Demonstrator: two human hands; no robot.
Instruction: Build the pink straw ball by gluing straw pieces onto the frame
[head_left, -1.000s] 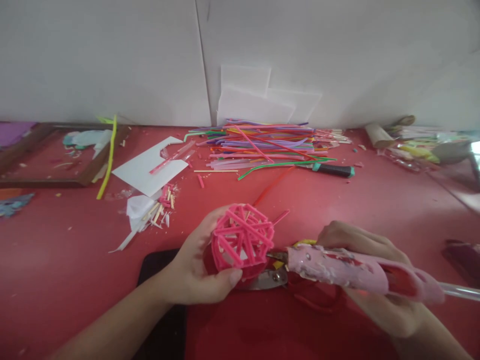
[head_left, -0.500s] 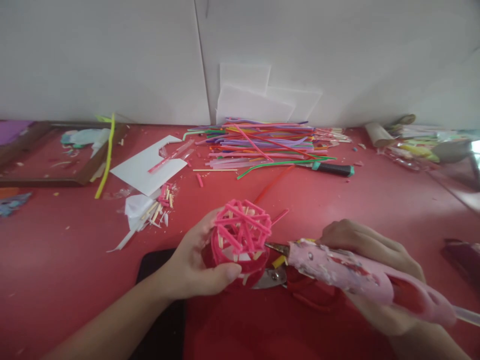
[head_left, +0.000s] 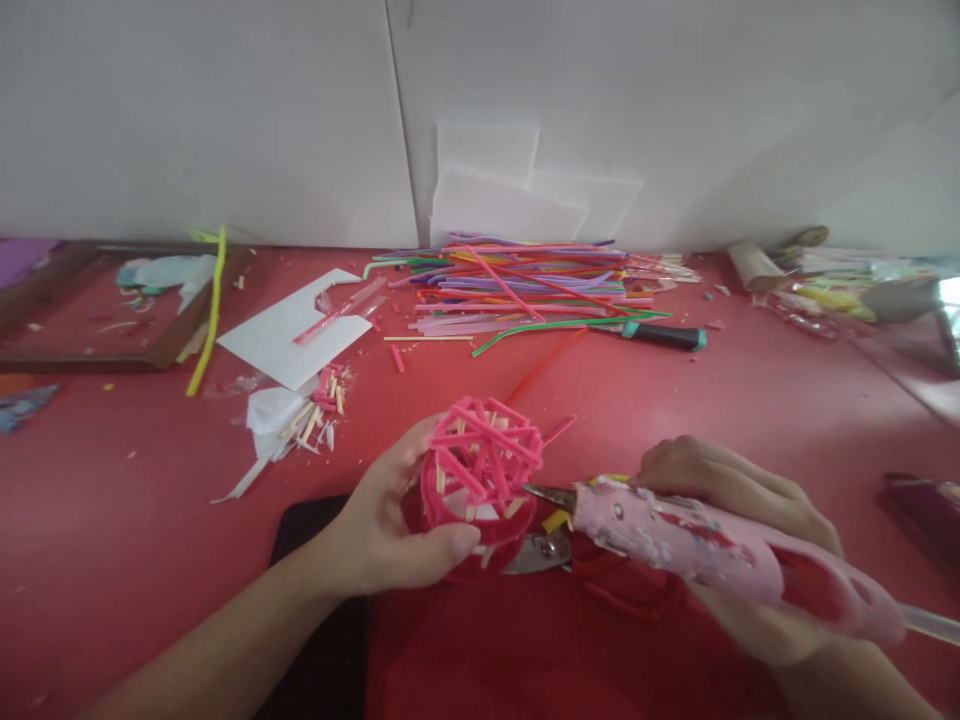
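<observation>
My left hand point(head_left: 390, 535) is closed around a small round cage of pink straw pieces point(head_left: 480, 470), holding it just above the red table point(head_left: 750, 400). My right hand point(head_left: 739, 500) grips a pink glue gun point(head_left: 705, 555) smeared with dried glue. Its metal nozzle touches the right side of the straw cage. A clear glue stick pokes out of the gun's back at the right edge. Scissors point(head_left: 544, 550) lie under the gun's tip, partly hidden.
A heap of coloured straws point(head_left: 525, 285) lies at the back by the wall, with a black-handled tool point(head_left: 664, 337) beside it. White card point(head_left: 296, 335) and cut straw bits point(head_left: 322, 400) sit left of centre. A brown tray point(head_left: 97, 310) is far left; a dark mat point(head_left: 315, 600) lies under my left forearm.
The straw cage has turned and tilted in my left hand, its open rim now facing more downward. The glue gun's tip has shifted slightly left and up against it.
</observation>
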